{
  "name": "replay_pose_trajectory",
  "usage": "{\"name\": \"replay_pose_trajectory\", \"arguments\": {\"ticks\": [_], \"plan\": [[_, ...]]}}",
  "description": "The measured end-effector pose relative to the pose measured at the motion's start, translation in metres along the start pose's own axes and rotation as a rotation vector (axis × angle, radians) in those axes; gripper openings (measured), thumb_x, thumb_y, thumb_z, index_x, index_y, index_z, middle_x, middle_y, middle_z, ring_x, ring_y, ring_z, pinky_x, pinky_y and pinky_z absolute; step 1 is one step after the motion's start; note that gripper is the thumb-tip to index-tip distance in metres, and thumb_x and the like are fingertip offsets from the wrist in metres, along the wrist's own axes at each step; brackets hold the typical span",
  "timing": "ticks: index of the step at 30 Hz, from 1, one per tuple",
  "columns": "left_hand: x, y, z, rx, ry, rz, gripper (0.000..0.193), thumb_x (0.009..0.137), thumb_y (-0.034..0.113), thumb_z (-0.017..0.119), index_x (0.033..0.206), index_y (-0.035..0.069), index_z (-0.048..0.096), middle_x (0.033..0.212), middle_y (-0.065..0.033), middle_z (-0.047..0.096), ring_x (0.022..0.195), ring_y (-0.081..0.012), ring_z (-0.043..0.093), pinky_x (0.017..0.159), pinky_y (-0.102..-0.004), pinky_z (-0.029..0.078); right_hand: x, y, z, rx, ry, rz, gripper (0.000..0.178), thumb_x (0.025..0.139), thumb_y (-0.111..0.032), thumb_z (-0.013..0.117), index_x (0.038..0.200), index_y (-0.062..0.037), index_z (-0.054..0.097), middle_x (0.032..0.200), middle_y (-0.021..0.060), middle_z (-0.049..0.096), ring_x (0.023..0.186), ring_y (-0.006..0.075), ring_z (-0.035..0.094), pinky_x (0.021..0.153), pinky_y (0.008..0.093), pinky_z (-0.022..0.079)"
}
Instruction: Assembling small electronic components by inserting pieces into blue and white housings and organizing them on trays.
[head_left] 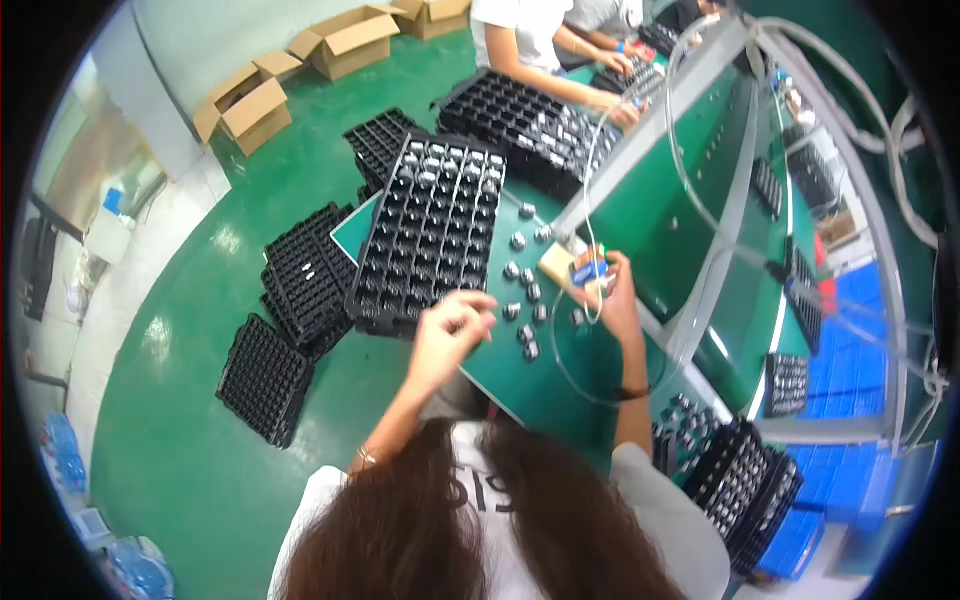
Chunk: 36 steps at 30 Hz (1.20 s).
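My left hand is at the near edge of a black compartment tray, its fingers curled toward the thumb. Whatever may be between those fingertips is too small to make out. Shiny small metal parts fill the far rows of this tray, and dark pockets show nearer me. My right hand closes around a small blue piece beside a pale yellow block; the fingers partly hide it. Several loose metal parts lie on the green tabletop between my hands.
Another filled black tray sits ahead, where co-workers' hands are busy. Black trays are stacked at the left. Thin clear tubing loops before a grey frame bar. More trays stand at the right, and cardboard boxes line the wall.
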<state>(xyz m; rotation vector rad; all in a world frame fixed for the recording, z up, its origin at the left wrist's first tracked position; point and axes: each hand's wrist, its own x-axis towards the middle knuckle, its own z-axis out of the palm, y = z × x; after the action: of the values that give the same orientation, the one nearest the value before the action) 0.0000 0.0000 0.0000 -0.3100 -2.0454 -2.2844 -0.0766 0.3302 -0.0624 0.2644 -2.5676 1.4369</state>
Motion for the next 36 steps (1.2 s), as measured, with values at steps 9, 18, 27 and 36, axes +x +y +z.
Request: {"name": "replay_pose_trajectory", "arguments": {"ticks": [9, 18, 27, 36], "plan": [[0.104, -0.009, -0.060, 0.956, 0.058, 0.264, 0.033, 0.080, 0.016, 0.063, 0.112, 0.008, 0.059, 0.111, -0.0091, 0.060, 0.102, -0.0236, 0.056, 0.089, -0.0333, 0.043, -0.021, -0.002, -0.031, -0.042, 0.010, 0.063, 0.066, 0.063, -0.016, 0.080, 0.120, -0.0091, 0.047, 0.098, 0.0018, 0.048, 0.081, 0.0114, 0.046, 0.065, 0.0235, 0.041], [0.195, -0.060, -0.069, 1.191, -0.062, 0.404, 0.027, 0.078, 0.014, 0.064, 0.105, 0.008, 0.062, 0.101, -0.0110, 0.060, 0.099, -0.0297, 0.055, 0.087, -0.0377, 0.044, -0.025, -0.023, -0.027, -0.024, -0.013, 0.124, 0.064, 0.063, -0.019, 0.080, 0.116, -0.0044, 0.048, 0.107, 0.0085, 0.050, 0.089, 0.0180, 0.050, 0.081, 0.0307, 0.044], [0.215, -0.066, -0.056, 1.206, -0.185, 0.338, 0.019, 0.079, 0.019, 0.065, 0.095, 0.008, 0.066, 0.095, -0.0094, 0.058, 0.095, -0.0284, 0.055, 0.084, -0.0376, 0.044, -0.030, -0.023, -0.037, 0.001, -0.009, 0.112, 0.062, 0.065, -0.015, 0.077, 0.120, -0.0109, 0.049, 0.105, 0.0020, 0.053, 0.086, 0.0107, 0.052, 0.065, 0.0235, 0.038], [0.221, -0.060, -0.017, 1.139, -0.358, 0.303, 0.032, 0.069, 0.031, 0.075, 0.086, 0.006, 0.065, 0.079, -0.0099, 0.061, 0.077, -0.0262, 0.059, 0.069, -0.0366, 0.047, -0.025, -0.022, -0.016, 0.053, 0.017, 0.107, 0.062, 0.065, -0.017, 0.080, 0.118, -0.0096, 0.048, 0.102, 0.0030, 0.053, 0.088, 0.0125, 0.051, 0.067, 0.0249, 0.039]]}}
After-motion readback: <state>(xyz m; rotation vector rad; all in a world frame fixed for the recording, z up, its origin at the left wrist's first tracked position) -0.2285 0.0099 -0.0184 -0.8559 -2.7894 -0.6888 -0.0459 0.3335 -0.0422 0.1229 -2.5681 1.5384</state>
